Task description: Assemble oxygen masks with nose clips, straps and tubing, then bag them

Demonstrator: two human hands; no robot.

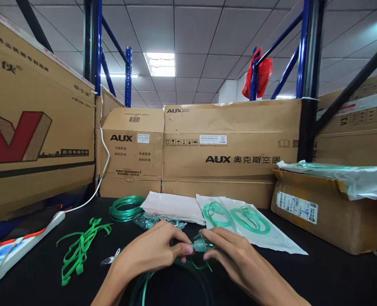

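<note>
My left hand [155, 250] and my right hand [231, 255] meet low in the middle over a black table [335, 272]. Both pinch a small clear green mask connector piece [201, 244] held between the fingertips. Green tubing [163, 276] loops down from it beneath my hands. Just behind the hands lies a clear mask part [150, 221]. A sealed bag with a green mask and tubing [248, 223] lies to the right behind my right hand.
Green elastic straps [80, 248] lie at the left, a coil of green tubing [125, 208] behind them, and a white bag [172, 206] beside it. An open carton of packaged masks [328, 208] stands at right. AUX cartons [226, 148] wall off the back.
</note>
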